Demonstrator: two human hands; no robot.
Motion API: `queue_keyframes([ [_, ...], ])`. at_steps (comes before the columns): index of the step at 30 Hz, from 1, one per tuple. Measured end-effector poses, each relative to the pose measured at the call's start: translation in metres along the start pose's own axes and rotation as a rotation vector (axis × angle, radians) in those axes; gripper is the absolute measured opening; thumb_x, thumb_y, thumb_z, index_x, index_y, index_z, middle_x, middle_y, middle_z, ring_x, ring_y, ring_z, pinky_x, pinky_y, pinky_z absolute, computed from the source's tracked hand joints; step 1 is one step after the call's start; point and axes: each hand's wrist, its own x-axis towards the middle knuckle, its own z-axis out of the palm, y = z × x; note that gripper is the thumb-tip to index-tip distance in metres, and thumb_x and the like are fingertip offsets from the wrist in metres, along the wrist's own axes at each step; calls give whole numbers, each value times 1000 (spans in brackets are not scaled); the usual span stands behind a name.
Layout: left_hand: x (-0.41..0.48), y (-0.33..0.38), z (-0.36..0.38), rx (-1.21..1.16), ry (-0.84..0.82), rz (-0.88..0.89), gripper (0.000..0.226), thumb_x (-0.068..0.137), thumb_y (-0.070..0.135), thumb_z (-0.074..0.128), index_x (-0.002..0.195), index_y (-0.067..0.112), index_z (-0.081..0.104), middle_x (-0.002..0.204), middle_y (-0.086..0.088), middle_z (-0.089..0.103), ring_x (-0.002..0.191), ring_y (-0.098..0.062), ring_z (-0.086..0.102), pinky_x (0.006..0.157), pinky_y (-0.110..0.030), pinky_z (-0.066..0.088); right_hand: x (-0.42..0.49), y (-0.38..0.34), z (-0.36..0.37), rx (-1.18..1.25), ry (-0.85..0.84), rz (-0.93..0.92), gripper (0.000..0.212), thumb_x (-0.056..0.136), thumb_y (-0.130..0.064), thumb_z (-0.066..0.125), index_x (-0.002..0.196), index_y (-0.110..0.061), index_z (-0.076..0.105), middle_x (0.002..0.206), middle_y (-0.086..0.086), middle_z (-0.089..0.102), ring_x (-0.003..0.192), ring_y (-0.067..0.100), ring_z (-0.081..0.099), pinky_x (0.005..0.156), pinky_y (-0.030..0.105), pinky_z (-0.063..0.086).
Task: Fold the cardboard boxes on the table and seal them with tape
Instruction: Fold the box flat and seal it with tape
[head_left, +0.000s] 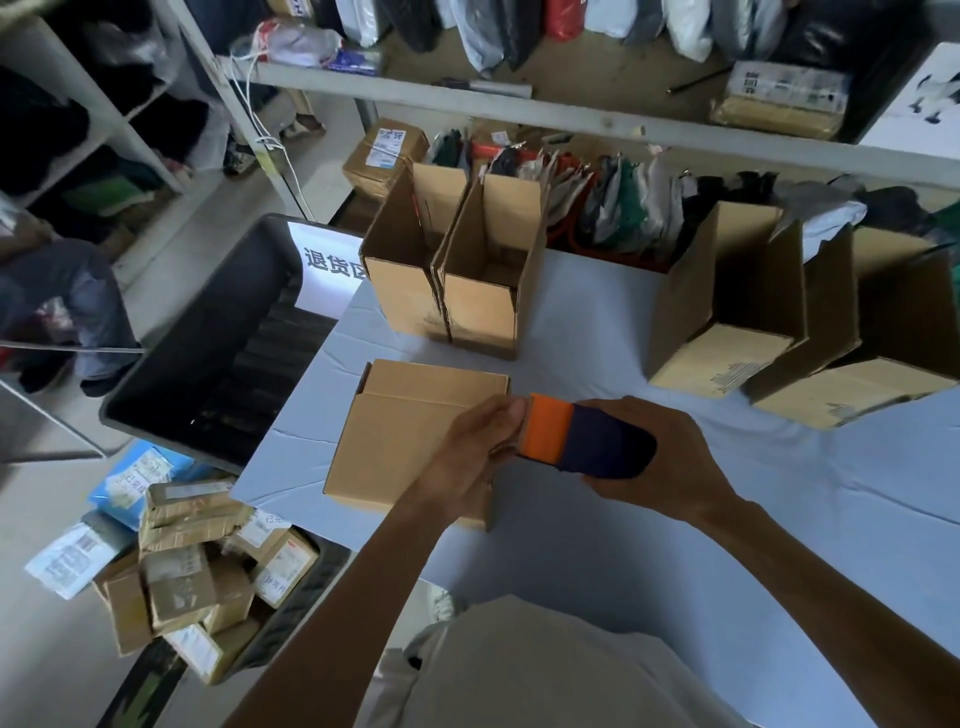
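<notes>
A cardboard box (400, 436) with its flaps folded shut lies on the white-covered table (779, 519) in front of me. My right hand (660, 457) grips an orange and dark blue tape dispenser (587, 441) at the box's right edge. My left hand (478, 452) rests on the box's right side, its fingers pinching at the dispenser's orange front end. Whether tape is drawn out there is hidden by the fingers.
Two open upright boxes (452, 280) stand at the table's back left. Two more open boxes (737, 312) lie at the back right. A dark bin (208, 332) sits left of the table. Taped parcels (197, 561) are piled on the floor. Shelves of bags run behind.
</notes>
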Motion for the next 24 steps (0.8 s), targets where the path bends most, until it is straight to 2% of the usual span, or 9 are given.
queue_keyframes([
  [2, -1, 4, -2, -29, -69, -10, 31, 90, 33, 55, 106, 8, 63, 92, -1, 68, 89, -14, 64, 79, -25, 50, 1, -5, -1, 38, 0, -11, 63, 54, -32, 78, 115, -27, 61, 98, -5, 70, 86, 10, 64, 74, 22, 52],
  [4, -2, 8, -4, -44, -107, -17, 27, 94, 26, 51, 108, 5, 62, 94, -3, 69, 90, -15, 65, 80, -25, 51, 1, -8, -2, 85, -8, -30, 66, 55, -32, 80, 116, -36, 57, 100, -14, 67, 88, 5, 64, 74, 14, 50],
  [6, -3, 13, -6, -52, -82, -30, 19, 96, 15, 48, 101, 5, 63, 86, -1, 67, 82, -11, 64, 74, -21, 51, 0, -9, -2, 123, -16, -14, 69, 55, -36, 81, 118, -42, 53, 103, -24, 62, 95, 0, 61, 75, 10, 50],
  [8, -3, 18, -8, -39, -49, -59, 15, 94, 12, 50, 95, 7, 64, 83, -2, 65, 79, -11, 63, 74, -21, 53, -1, -8, -3, 126, -14, 3, 68, 55, -42, 79, 118, -40, 53, 106, -26, 60, 99, -1, 60, 77, 10, 51],
  [11, -5, 26, -6, 65, 38, -94, 14, 92, 4, 54, 88, 8, 66, 76, -3, 66, 73, -11, 65, 71, -22, 55, -1, -8, -5, 73, -27, 17, 69, 54, -38, 81, 117, -39, 53, 103, -28, 59, 95, -1, 61, 75, 11, 50],
  [16, -4, 28, 0, 378, 267, -39, 12, 86, -5, 60, 81, 3, 66, 72, -6, 65, 58, -8, 65, 52, -11, 49, 0, -9, 3, -51, -61, 34, 60, 58, -23, 85, 115, -26, 64, 95, -19, 62, 84, 3, 60, 75, 18, 48],
  [19, -4, 29, -3, 509, 336, -8, 9, 86, -4, 62, 83, 1, 68, 68, 0, 62, 48, 3, 60, 45, -5, 42, 2, -9, 10, -98, -72, 65, 57, 61, -20, 84, 114, -24, 64, 93, -19, 61, 84, 5, 60, 75, 13, 44],
  [21, -3, 29, -7, 564, 356, -30, 13, 85, -5, 61, 81, 4, 69, 66, 0, 62, 45, 3, 58, 45, -6, 44, 3, -10, 13, -81, -97, 112, 56, 61, -22, 84, 113, -25, 62, 91, -17, 64, 81, 6, 62, 71, 15, 48],
  [24, 0, 26, -13, 673, 392, -64, 21, 84, -6, 60, 76, 9, 71, 66, 3, 63, 58, -7, 61, 53, -15, 53, 8, -9, 16, -76, -133, 67, 49, 62, -22, 84, 106, -20, 63, 86, -7, 69, 76, 11, 64, 67, 21, 53],
])
